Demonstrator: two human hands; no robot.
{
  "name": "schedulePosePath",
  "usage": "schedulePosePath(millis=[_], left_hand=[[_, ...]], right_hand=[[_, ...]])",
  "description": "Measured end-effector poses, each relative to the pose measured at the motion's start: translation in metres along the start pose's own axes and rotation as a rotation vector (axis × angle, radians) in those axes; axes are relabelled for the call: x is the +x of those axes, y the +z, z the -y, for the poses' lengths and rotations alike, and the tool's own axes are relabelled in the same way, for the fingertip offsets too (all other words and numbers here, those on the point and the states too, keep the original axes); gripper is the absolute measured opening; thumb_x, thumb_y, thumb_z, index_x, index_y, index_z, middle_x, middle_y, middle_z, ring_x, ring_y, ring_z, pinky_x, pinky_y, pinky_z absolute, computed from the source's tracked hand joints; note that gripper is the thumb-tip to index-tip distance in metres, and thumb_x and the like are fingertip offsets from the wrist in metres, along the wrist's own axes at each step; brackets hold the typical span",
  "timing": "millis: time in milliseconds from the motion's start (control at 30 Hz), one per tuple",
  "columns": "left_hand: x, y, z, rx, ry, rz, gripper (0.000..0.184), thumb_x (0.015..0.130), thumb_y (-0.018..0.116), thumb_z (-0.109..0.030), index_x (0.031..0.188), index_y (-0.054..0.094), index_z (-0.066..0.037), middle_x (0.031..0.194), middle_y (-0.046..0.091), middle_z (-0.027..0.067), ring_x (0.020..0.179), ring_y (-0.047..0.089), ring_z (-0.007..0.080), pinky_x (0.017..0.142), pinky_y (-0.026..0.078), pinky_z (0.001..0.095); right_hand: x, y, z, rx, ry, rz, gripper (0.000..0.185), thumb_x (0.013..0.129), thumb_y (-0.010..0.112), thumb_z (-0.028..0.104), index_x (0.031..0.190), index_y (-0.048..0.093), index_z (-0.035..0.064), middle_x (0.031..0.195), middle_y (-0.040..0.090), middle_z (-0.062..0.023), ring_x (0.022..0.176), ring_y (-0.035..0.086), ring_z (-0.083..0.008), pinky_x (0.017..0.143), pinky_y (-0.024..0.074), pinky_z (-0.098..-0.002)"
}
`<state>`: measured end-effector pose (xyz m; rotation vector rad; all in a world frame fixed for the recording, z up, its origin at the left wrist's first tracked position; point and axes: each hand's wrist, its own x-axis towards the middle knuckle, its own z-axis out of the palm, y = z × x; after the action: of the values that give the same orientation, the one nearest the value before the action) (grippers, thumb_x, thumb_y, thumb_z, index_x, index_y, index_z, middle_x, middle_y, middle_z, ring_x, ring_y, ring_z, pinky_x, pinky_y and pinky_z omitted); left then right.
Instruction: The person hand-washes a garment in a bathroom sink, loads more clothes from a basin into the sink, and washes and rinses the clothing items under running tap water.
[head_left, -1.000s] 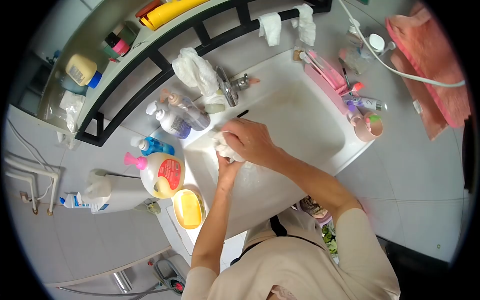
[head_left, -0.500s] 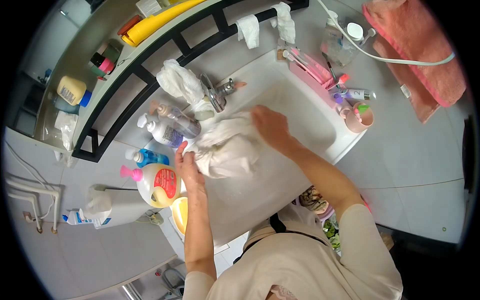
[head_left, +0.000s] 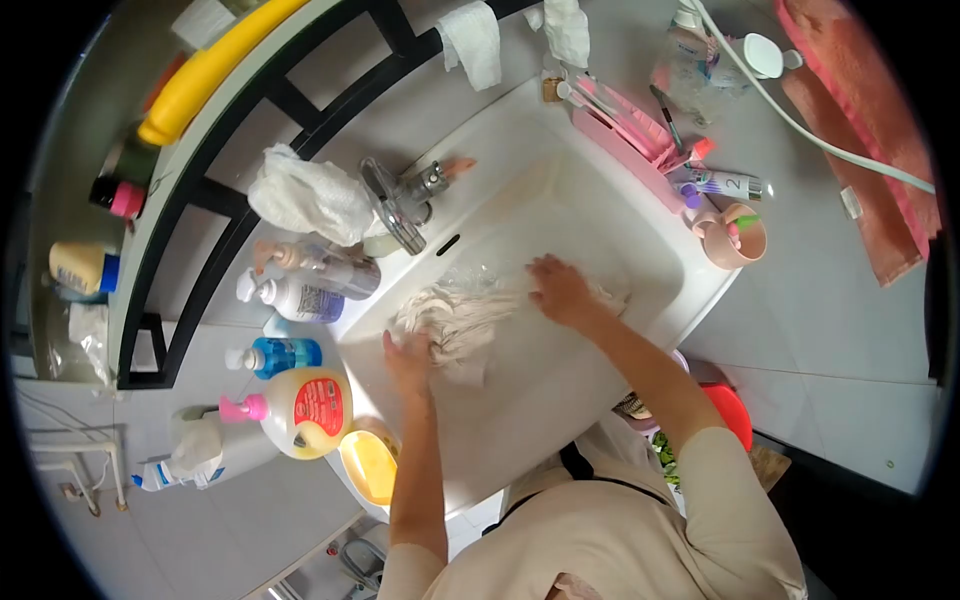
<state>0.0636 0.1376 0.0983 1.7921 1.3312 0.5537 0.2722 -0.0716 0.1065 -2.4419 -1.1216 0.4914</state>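
A cream-white cloth, wet and crumpled, lies low in the basin of the white sink, with water around it. My left hand is at the cloth's left edge, thumb and fingers apart, its fingertips touching or just above the fabric. Right of the bunched part, my right hand reaches down with fingers spread and slightly bent. A paler bit of fabric shows beside that hand, partly hidden by it. The chrome faucet stands at the sink's back edge.
Pump bottles, a blue soap bottle and a large detergent jug line the left side, near a yellow soap dish. A pink toothbrush holder and pink cup sit on the right rim. Above is a black-railed shelf.
The cloth has dropped from a raised bundle into the basin and spread out in the water. Both hands have come away from gripping it and moved lower. The view has shifted closer.
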Motion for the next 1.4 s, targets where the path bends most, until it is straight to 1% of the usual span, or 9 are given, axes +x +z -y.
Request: schedulePosePath(millis=[100, 233, 400, 567, 833, 933, 1033, 1233, 1400], left_hand=[[-0.01, 0.04, 0.002, 0.568, 0.213, -0.13, 0.067, 0.07, 0.072, -0.023, 0.128, 0.045, -0.003, 0.117, 0.049, 0.024, 0.104, 0.055, 0.0289, 0.09, 0.043, 0.0365], [-0.028, 0.077, -0.019, -0.46, 0.042, 0.324, 0.046, 0.069, 0.069, -0.015, 0.112, 0.057, -0.004, 0.104, 0.053, 0.0127, 0.09, 0.06, 0.0244, 0.069, 0.051, 0.0386], [-0.102, 0.077, -0.118, 0.24, 0.675, 0.305, 0.031, 0.071, 0.064, -0.009, 0.101, 0.062, -0.006, 0.096, 0.06, 0.0086, 0.081, 0.06, 0.0208, 0.074, 0.049, 0.0309], [-0.029, 0.067, -0.064, 0.228, 0.143, 0.192, 0.035, 0.07, 0.067, -0.017, 0.103, 0.061, -0.01, 0.085, 0.061, 0.006, 0.079, 0.059, 0.02, 0.073, 0.046, 0.0319], [0.053, 0.001, 0.024, 0.176, 0.324, 0.167, 0.058, 0.062, 0.077, -0.029, 0.113, 0.058, -0.009, 0.109, 0.051, 0.0112, 0.087, 0.055, 0.0243, 0.078, 0.046, 0.0346], [0.021, 0.048, 0.003, 0.22, 0.167, 0.2, 0.051, 0.066, 0.077, -0.028, 0.11, 0.06, -0.007, 0.105, 0.053, 0.01, 0.087, 0.056, 0.0217, 0.077, 0.046, 0.0319], [-0.012, 0.095, -0.022, -0.123, 0.169, 0.371, 0.033, 0.076, 0.072, -0.025, 0.1, 0.062, -0.003, 0.097, 0.054, 0.0077, 0.085, 0.057, 0.0173, 0.07, 0.047, 0.0288], [-0.094, 0.093, -0.102, 0.261, 0.605, 0.283, 0.017, 0.081, 0.061, -0.021, 0.084, 0.064, -0.005, 0.09, 0.058, 0.0124, 0.078, 0.058, 0.0237, 0.071, 0.046, 0.032], [-0.029, 0.047, -0.03, 0.157, 0.152, 0.09, 0.017, 0.082, 0.059, -0.022, 0.084, 0.064, -0.007, 0.094, 0.056, 0.0123, 0.08, 0.059, 0.0284, 0.071, 0.045, 0.0377]], right_hand=[[0.016, 0.052, 0.026, 0.376, 0.184, 0.058, 0.059, 0.087, 0.05, 0.039, 0.134, 0.035, 0.0072, 0.135, 0.042, -0.0147, 0.127, 0.036, -0.0293, 0.099, 0.036, -0.0419], [0.036, 0.068, 0.041, 0.988, 0.504, 0.086, 0.055, 0.086, 0.051, 0.039, 0.129, 0.04, 0.0074, 0.125, 0.048, -0.0128, 0.117, 0.043, -0.0262, 0.09, 0.0425, -0.0391], [0.024, 0.05, 0.032, 1.56, 0.644, 0.156, 0.043, 0.083, 0.056, 0.031, 0.118, 0.049, 0.0062, 0.109, 0.055, -0.0092, 0.099, 0.052, -0.0217, 0.079, 0.0464, -0.0339], [0.008, 0.031, 0.045, 1.576, 0.622, 0.072, 0.033, 0.079, 0.059, 0.02, 0.108, 0.056, 0.0051, 0.096, 0.06, -0.0061, 0.083, 0.059, -0.0183, 0.068, 0.0493, -0.0301], [0.024, 0.06, 0.02, 0.972, 0.588, -0.095, 0.046, 0.078, 0.063, 0.029, 0.116, 0.054, 0.0048, 0.099, 0.061, -0.0079, 0.087, 0.058, -0.023, 0.074, 0.0477, -0.0349], [0.027, 0.082, 0.031, 1.16, 0.536, -0.093, 0.059, 0.078, 0.063, 0.038, 0.126, 0.047, 0.0074, 0.117, 0.055, -0.0104, 0.108, 0.051, -0.0253, 0.092, 0.0404, -0.0405], [0.022, 0.036, 0.056, 1.493, 0.834, 0.0, 0.063, 0.08, 0.061, 0.04, 0.131, 0.042, 0.0085, 0.128, 0.047, -0.0105, 0.117, 0.043, -0.0239, 0.094, 0.038, -0.0373], [0.027, 0.09, 0.003, 1.638, 0.411, 0.029, 0.057, 0.077, 0.066, 0.029, 0.126, 0.046, 0.006, 0.111, 0.056, -0.0071, 0.099, 0.051, -0.0198, 0.083, 0.0422, -0.0316], [0.026, 0.03, 0.038, 1.484, 0.36, -0.077, 0.053, 0.075, 0.067, 0.024, 0.122, 0.051, 0.0064, 0.089, 0.062, -0.0057, 0.078, 0.056, -0.0177, 0.074, 0.0447, -0.0286]])
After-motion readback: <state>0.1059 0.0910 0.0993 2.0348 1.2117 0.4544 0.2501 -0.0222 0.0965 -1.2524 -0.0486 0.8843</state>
